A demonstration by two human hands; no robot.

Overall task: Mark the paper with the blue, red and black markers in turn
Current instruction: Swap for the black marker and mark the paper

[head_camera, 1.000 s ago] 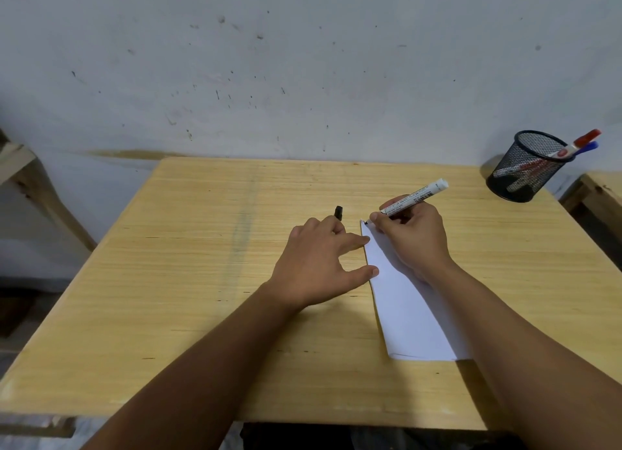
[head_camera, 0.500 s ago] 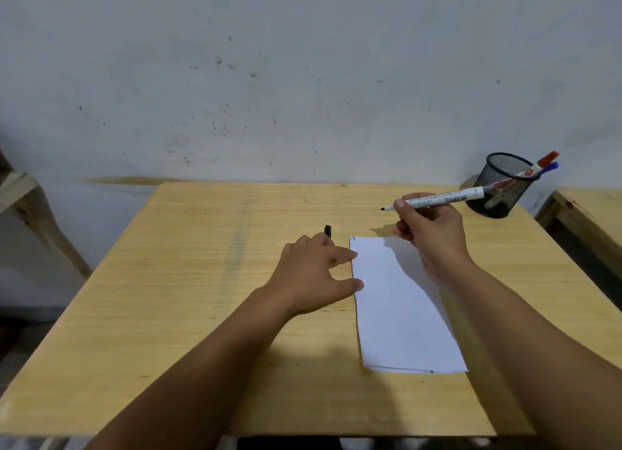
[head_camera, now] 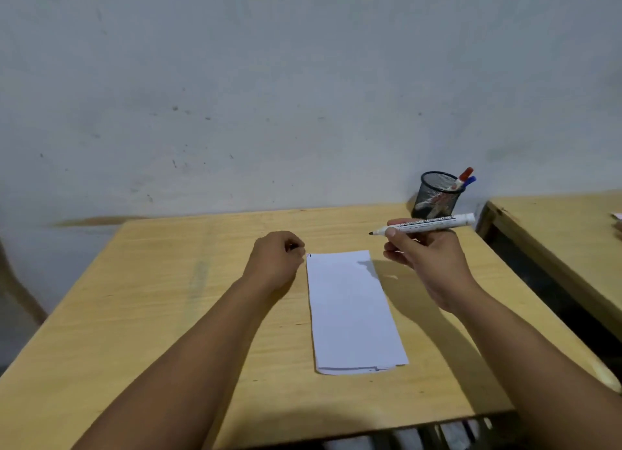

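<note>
A folded white paper lies flat on the wooden table, with small marks at its far left corner. My right hand holds the uncapped black marker level in the air, right of the paper's far end, its tip pointing left. My left hand is curled just left of the paper's far corner, and a small dark cap shows between its fingers. The red marker and blue marker stand in a black mesh cup.
The mesh cup sits at the table's far right corner against a pale wall. A second wooden table stands to the right across a dark gap.
My right hand lifted the marker off the paper's far corner and carried it up and to the right. My left hand drew off the paper's edge and curled shut.
</note>
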